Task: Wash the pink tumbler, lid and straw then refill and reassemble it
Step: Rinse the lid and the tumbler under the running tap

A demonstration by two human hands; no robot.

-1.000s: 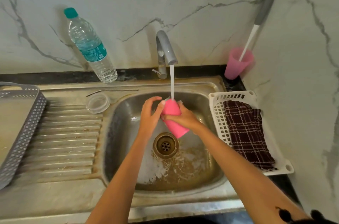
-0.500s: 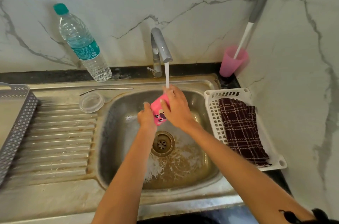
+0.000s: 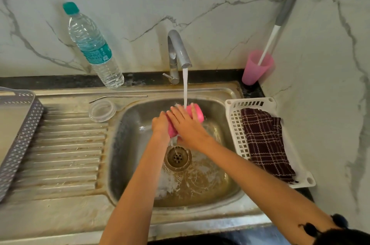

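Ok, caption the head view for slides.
Left hand grips the pink tumbler under the running tap, right hand laid across it.

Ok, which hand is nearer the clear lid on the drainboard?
Left. The left hand grips the pink tumbler at its left end, the side toward the clear lid. The right hand lies across the tumbler's middle, farther right, away from the lid.

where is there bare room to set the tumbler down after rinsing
The ribbed drainboard is the big free patch, between the gray tray and the sink bowl, in front of the lid. Crowded: the back ledge with bottle and straw, and the right side, filled by the basket holding a cloth.
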